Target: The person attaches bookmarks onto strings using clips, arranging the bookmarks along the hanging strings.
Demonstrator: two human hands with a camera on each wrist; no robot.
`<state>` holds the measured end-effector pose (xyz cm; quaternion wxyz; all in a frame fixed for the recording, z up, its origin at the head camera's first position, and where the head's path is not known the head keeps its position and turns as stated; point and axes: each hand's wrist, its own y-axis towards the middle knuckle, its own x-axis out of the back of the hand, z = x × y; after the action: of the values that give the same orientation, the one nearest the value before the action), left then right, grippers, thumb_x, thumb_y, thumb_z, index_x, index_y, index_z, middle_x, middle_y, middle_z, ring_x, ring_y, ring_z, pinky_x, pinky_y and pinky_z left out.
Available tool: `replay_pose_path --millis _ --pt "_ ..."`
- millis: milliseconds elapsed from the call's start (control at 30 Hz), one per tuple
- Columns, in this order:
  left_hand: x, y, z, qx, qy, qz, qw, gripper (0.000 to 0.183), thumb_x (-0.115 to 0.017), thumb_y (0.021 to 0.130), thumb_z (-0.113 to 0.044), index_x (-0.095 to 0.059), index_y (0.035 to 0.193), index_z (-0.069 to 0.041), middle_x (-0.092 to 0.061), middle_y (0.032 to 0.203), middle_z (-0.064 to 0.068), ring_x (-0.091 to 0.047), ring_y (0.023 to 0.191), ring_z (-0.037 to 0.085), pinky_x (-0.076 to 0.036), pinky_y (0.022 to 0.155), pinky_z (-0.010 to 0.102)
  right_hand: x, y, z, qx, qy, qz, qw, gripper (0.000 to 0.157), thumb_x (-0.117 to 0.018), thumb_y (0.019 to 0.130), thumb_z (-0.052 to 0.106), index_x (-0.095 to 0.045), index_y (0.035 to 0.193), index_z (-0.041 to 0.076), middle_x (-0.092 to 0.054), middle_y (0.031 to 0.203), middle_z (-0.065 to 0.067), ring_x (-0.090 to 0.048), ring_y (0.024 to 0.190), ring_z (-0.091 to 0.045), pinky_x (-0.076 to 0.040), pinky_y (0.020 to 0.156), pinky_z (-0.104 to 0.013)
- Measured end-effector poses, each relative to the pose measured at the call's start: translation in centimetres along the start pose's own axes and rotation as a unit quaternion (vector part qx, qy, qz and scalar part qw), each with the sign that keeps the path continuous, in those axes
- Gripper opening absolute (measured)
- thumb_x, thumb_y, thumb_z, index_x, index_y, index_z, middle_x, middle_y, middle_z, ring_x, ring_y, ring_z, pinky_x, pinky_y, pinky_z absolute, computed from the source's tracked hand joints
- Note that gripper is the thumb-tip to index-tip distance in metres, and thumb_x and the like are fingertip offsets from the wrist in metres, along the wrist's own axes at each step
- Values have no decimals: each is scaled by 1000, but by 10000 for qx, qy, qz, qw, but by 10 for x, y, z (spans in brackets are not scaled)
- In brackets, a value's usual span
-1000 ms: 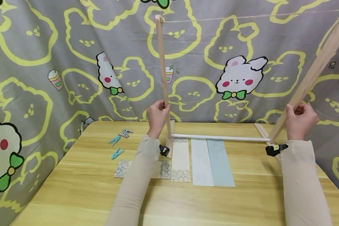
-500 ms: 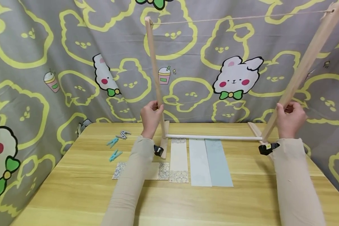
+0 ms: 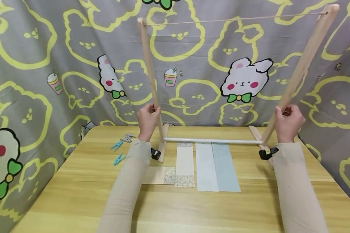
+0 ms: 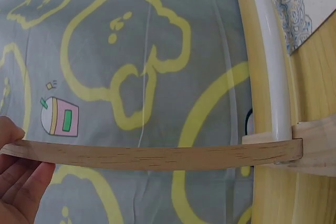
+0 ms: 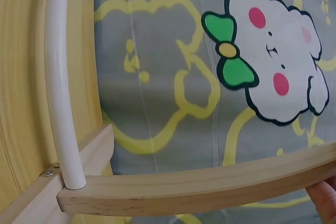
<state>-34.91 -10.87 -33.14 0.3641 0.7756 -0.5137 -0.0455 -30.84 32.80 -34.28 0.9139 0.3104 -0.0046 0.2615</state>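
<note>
A wooden stand has two upright posts, a white rod [image 3: 213,140] joining them low down and a thin string [image 3: 230,20] stretched between their tops. My left hand [image 3: 147,118] pinches the left post [image 3: 150,71] partway up, thumb on one side and fingers on the other, as the left wrist view shows. On the other side, my right hand [image 3: 290,119] grips the right post [image 3: 303,71] at a similar height. In the right wrist view only a bit of that hand shows under the post [image 5: 199,190]. The stand's feet are close over the table.
Flat on the table [image 3: 192,210] lie a patterned cream strip [image 3: 185,165], a white strip [image 3: 206,168] and a light blue strip [image 3: 226,168]. My left sleeve partly covers another patterned strip [image 3: 156,175]. Teal clothespins [image 3: 119,159] and a grey clothespin [image 3: 129,138] lie left. A printed curtain [image 3: 198,42] hangs behind.
Both hands have shifted the stand to the left, its left foot moving away from the upright patterned strip. The strips and clothespins have stayed in place.
</note>
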Motion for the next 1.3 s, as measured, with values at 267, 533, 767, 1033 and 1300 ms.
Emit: replay_pose_path --millis 267,533,767,1033,1300 --pt "16 6 10 138 -7 -116 9998 19 -66 87 -11 -68 98 4 -70 93 17 -69 81 25 -57 70 36 -10 -9 9 236 -221 362 9988 28 -64 87 22 -61 98 -4 -60 80 3 -40 67 17 -36 65 -8" --pt "31 12 21 156 73 -213 9996 20 -65 87 -10 -68 99 5 -70 93 18 -68 81 27 -56 72 37 -21 -15 20 197 -285 817 9961 30 -61 90 23 -59 105 -4 -64 95 -14 -44 73 12 -41 68 -10" --pt "41 15 27 92 76 -307 9995 20 -67 86 -9 -68 98 6 -70 91 19 -68 79 26 -56 71 38 -28 -20 25 288 -258 958 9946 29 -60 90 21 -60 105 -4 -64 97 -16 -52 76 2 -46 70 -12" --pt "53 19 33 -30 262 -325 9991 19 -65 87 -10 -67 98 6 -69 91 19 -68 81 27 -56 71 35 -38 -24 33 365 -168 1189 9921 28 -60 91 17 -58 108 -4 -64 101 -19 -63 92 -28 -54 83 -41" --pt "63 18 36 31 410 -378 9984 20 -64 87 -12 -68 97 5 -70 92 18 -68 81 26 -56 71 31 -46 -29 35 563 21 1128 9920 26 -60 91 16 -59 104 -6 -64 97 -20 -63 89 -27 -53 81 -39"
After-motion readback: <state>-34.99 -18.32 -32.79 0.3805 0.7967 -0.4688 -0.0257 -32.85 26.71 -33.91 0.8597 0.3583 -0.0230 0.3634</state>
